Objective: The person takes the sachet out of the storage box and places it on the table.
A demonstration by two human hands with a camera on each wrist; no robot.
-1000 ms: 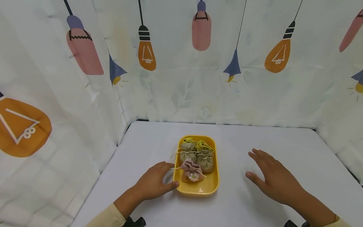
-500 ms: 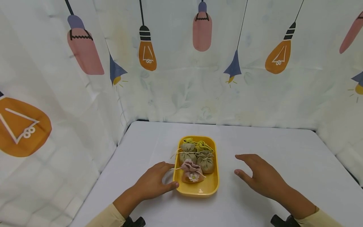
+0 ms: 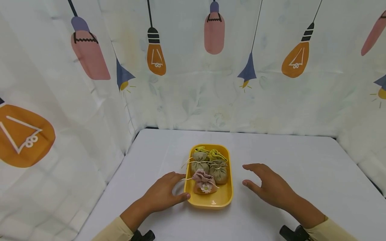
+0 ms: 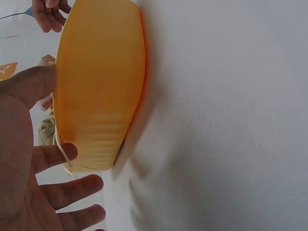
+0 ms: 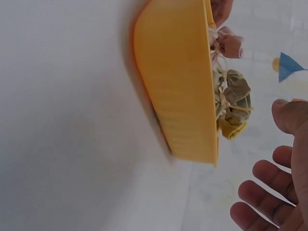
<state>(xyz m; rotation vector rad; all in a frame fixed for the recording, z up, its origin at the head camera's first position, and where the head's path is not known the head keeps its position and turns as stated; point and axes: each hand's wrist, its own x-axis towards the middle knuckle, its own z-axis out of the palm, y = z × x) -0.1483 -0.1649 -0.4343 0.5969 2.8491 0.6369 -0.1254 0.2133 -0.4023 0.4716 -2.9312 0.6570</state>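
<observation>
A yellow tray (image 3: 223,198) stands on the white table and holds small drawstring pouches. At its near end lies a pink pouch (image 3: 201,177) with a white flower. Two grey-green pouches (image 3: 218,173) sit behind it, with yellow fabric (image 3: 214,154) at the far end. My left hand (image 3: 164,193) rests at the tray's left side, thumb at the rim and index fingertip by the outer wall, fingers extended. In the left wrist view a pale cord (image 4: 62,149) crosses that index finger. Right of the tray, apart from it, my right hand (image 3: 271,187) hovers with loosely bent fingers, holding nothing.
The white table (image 3: 301,150) stretches out around the tray. Behind it and to the left hangs a white curtain (image 3: 187,93) printed with lamps and bulbs. A black device (image 3: 144,236) is strapped near each wrist.
My right hand has moved left, closer to the tray, and its fingers have bent a little. The left hand, the tray and the pouches stay where they were.
</observation>
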